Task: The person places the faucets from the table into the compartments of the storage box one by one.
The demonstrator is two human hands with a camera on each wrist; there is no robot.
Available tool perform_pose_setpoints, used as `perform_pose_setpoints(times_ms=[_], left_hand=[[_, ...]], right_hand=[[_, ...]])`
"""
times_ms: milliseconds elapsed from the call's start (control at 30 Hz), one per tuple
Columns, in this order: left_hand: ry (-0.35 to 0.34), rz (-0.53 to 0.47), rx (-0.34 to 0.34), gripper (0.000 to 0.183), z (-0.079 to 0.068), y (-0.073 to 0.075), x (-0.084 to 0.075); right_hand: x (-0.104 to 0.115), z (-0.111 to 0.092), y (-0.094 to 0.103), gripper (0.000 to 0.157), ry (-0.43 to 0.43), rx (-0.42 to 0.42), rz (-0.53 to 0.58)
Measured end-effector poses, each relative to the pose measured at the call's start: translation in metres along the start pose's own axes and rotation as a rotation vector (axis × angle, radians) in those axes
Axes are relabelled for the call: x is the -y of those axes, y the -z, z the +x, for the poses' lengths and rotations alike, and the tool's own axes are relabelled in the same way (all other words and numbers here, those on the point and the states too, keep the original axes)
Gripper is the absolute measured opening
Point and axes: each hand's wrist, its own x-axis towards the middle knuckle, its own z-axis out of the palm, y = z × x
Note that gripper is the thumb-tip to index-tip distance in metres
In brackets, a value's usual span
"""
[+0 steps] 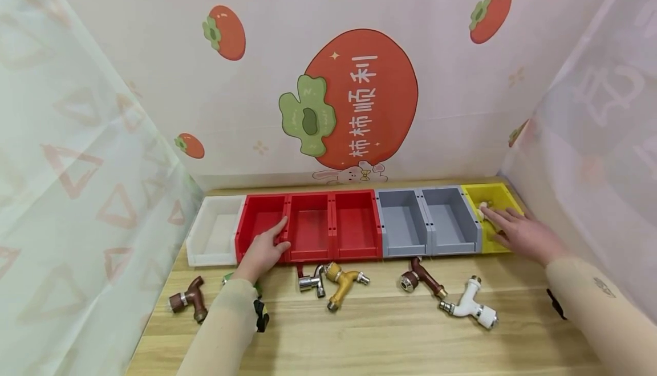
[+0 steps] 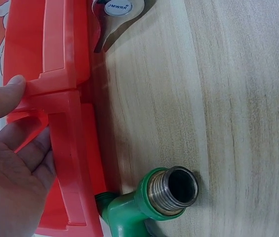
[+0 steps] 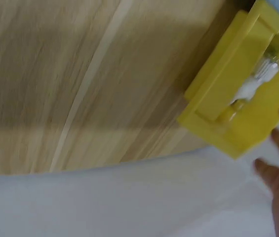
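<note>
My left hand (image 1: 263,252) rests at the divider between the left and middle red bins (image 1: 309,250). In the left wrist view its thumb (image 2: 12,91) touches the rim, with other fingers loosely bent inside the bin. A green faucet (image 2: 129,212) with a threaded metal end lies just in front, mostly covered by my arm in the head view. On the right, my right hand (image 1: 523,236) is over the yellow bin (image 1: 505,193), fingers spread. Inside lies a white faucet (image 3: 250,89); the right wrist view shows a gap between it and the fingers.
A white bin (image 1: 218,233) and two grey bins (image 1: 402,222) complete the row. Along its front lie a brown faucet (image 1: 192,302), a chrome faucet (image 1: 313,281), a yellow faucet (image 1: 345,284), a second brown faucet (image 1: 423,276) and another white faucet (image 1: 469,304). Fabric walls enclose the table.
</note>
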Motion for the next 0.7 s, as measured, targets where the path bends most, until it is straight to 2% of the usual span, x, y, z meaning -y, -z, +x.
perform_pose_setpoints(times_ms=[67, 200, 400, 533, 700], left_hand=[[-0.004, 0.003, -0.005, 0.074, 0.0, 0.0, 0.001], [0.005, -0.005, -0.01, 0.074, 0.002, -0.002, 0.003], [0.023, -0.002, -0.001, 0.075, 0.003, -0.003, 0.005], [0.03, -0.006, 0.003, 0.075, 0.003, -0.002, 0.005], [0.032, -0.009, 0.011, 0.076, 0.003, -0.002, 0.004]], right_hand=[[0.01, -0.004, 0.005, 0.079, -0.124, 0.091, 0.03], [0.032, -0.007, 0.014, 0.087, -0.339, 0.263, 0.202], [0.064, -0.01, 0.023, 0.107, -0.544, 0.478, 0.459], [0.083, -0.012, 0.024, 0.113, -0.644, 0.561, 0.577], [0.105, -0.012, 0.019, 0.113, -0.645, 0.583, 0.594]])
